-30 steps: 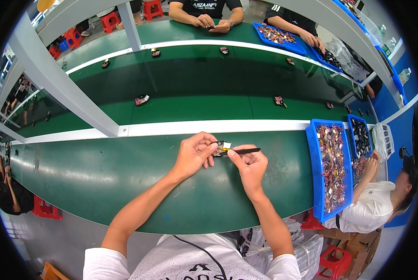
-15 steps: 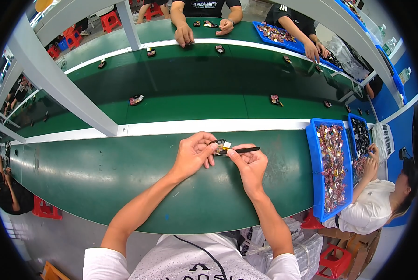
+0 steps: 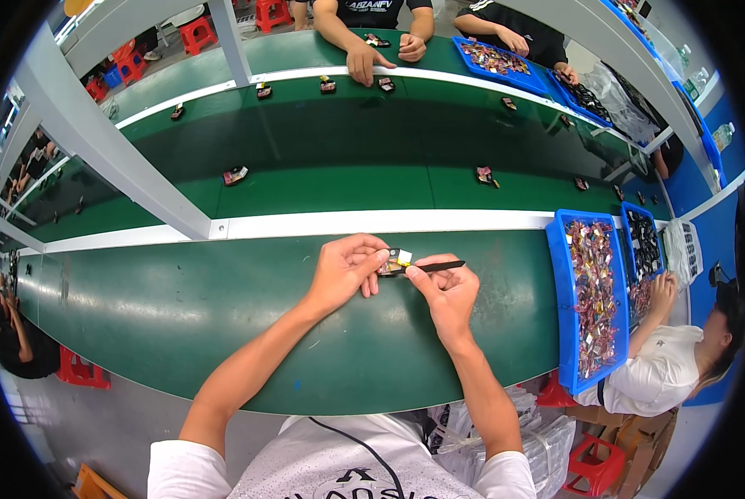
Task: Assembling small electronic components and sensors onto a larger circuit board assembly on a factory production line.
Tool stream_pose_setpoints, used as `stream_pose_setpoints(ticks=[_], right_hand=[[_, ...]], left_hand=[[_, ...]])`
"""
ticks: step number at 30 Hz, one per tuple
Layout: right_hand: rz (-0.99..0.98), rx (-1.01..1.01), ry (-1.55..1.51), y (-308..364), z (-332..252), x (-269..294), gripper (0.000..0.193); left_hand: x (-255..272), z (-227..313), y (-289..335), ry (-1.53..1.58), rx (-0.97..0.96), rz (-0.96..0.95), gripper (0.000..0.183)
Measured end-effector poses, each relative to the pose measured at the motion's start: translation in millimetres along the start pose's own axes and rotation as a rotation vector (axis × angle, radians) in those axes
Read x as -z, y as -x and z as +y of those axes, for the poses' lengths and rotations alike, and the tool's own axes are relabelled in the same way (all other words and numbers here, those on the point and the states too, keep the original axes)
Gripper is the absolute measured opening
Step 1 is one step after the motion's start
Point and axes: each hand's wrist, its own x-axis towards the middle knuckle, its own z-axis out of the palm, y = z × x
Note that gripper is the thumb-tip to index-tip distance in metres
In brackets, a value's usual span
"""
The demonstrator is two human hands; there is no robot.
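At a green assembly bench (image 3: pixel 181 316), a worker's left hand (image 3: pixel 347 270) pinches a small black-and-yellow part (image 3: pixel 397 259) just above the surface, while the right hand (image 3: pixel 447 291) grips a thin black tool (image 3: pixel 439 266) with its tip at the part. Work on this piece looks midway; a blue tray (image 3: pixel 559 333) of loose parts waits nearby, and finished-looking pieces (image 3: pixel 235 175) ride the green belt (image 3: pixel 322 158) beyond.
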Motion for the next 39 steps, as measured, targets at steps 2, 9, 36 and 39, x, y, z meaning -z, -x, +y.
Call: stream_pose_setpoints(ticks=[2, 9, 36, 39], right_hand=[[-0.001, -0.002, -0.011, 0, -1, 0, 0.012], [-0.037, 0.048, 0.065, 1, -5, 4, 0.011], [0.025, 0.276, 0.288, 7, -1, -6, 0.01], [0.016, 0.295, 0.295, 6, 0, -6, 0.011]], left_hand=[[0, 0, 0, -0.002, 0.011, -0.008, 0.019], [1, -1, -1, -0.004, 0.014, -0.018, 0.02], [4, 0, -1, 0.056, 0.008, -0.037, 0.023], [5, 0, -1, 0.052, -0.001, -0.04, 0.023]])
